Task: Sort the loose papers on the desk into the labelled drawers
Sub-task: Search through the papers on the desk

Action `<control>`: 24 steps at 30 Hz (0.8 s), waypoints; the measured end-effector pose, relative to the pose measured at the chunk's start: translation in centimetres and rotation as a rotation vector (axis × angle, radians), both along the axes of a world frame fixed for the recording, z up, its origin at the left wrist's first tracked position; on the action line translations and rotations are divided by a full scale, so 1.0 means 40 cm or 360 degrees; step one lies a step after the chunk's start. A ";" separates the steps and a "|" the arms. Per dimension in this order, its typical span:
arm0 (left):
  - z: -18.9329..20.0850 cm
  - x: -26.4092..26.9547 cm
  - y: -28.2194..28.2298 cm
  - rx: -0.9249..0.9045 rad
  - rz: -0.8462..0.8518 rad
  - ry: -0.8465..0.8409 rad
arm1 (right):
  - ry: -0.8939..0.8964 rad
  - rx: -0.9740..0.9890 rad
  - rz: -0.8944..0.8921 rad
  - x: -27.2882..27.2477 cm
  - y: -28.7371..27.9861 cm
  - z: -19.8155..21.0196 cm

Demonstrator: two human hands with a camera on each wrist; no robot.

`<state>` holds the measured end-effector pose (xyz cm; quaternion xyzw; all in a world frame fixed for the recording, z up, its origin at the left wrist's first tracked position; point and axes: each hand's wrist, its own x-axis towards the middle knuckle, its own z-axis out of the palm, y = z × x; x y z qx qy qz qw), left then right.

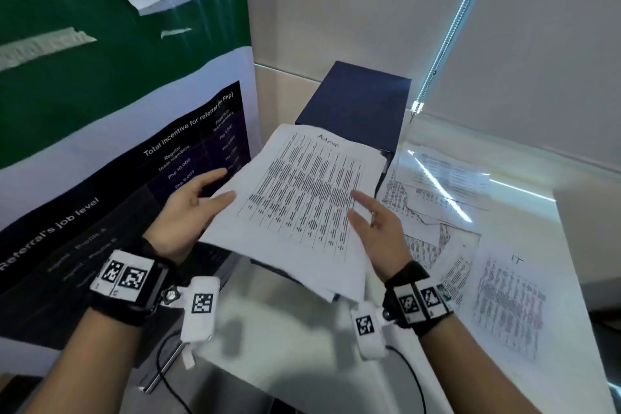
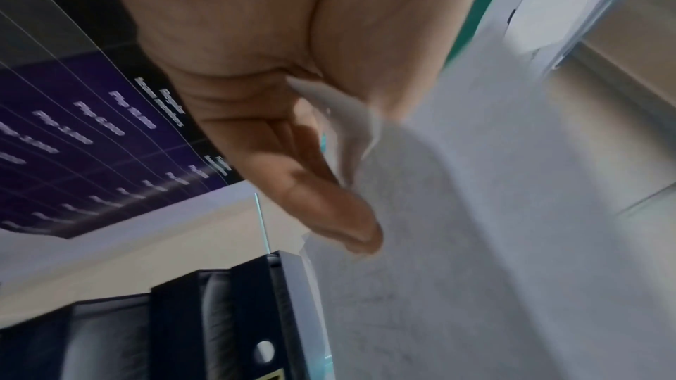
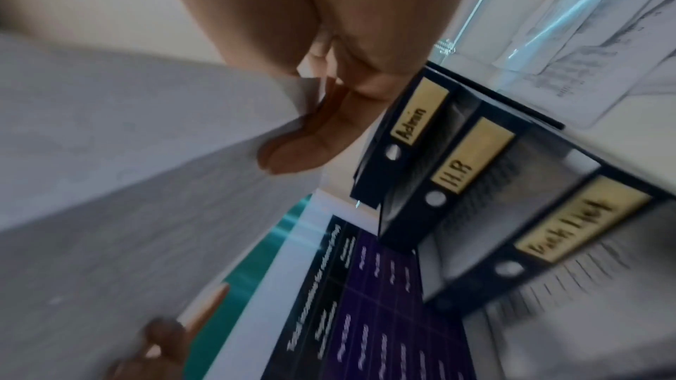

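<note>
A stack of printed sheets headed "Admin" [image 1: 302, 198] is held tilted in the air, just in front of a dark blue drawer unit [image 1: 356, 101]. My left hand [image 1: 223, 186] pinches the stack's left edge, thumb on top and fingers under it [image 2: 329, 198]. At the right edge my right hand [image 1: 356, 207] pinches it the same way. The right wrist view shows the drawer fronts with yellow labels: "Admin" [image 3: 413, 123], "HR" [image 3: 461, 169] and a third, blurred label [image 3: 570, 230]. More loose printed papers [image 1: 443, 185] lie on the white desk to the right, one marked "IT" [image 1: 507, 306].
A poster panel [image 1: 134, 178] stands close on the left, against the desk's side. A beaded blind cord [image 1: 447, 30] hangs at the back right, beside the drawer unit. Black cables [image 1: 413, 380] run over the near part of the desk [image 1: 302, 363].
</note>
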<state>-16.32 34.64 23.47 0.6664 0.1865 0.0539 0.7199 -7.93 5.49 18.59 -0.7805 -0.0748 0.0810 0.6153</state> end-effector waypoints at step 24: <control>-0.061 0.499 -0.149 0.0380 -0.0120 0.0171 | 0.0745 0.0265 0.0088 0.325 -0.068 0.058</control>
